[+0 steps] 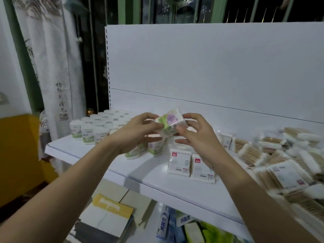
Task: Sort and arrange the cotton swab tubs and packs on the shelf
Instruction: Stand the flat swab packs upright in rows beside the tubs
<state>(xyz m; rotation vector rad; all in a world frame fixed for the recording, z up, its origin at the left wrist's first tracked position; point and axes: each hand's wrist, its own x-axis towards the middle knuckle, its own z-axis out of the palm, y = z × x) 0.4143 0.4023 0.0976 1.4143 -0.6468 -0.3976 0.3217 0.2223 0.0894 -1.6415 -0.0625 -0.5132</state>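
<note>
Both my hands hold up one cotton swab tub (169,122) with a green label and a purple rose, tilted on its side above the white shelf (98,155). My left hand (138,130) grips its left end; my right hand (194,132) pinches its right end. Several round tubs (94,127) stand in rows at the shelf's left. A few more tubs (155,149) stand under my hands. Two flat swab packs (191,163) lie side by side in the middle front. A loose heap of swab packs (280,158) covers the right side.
The shelf's white back panel (210,67) rises behind. Below the shelf lie cardboard boxes (108,213) and blue and green packages (178,225). A curtain (52,67) hangs at the left, beside a yellow surface (17,155).
</note>
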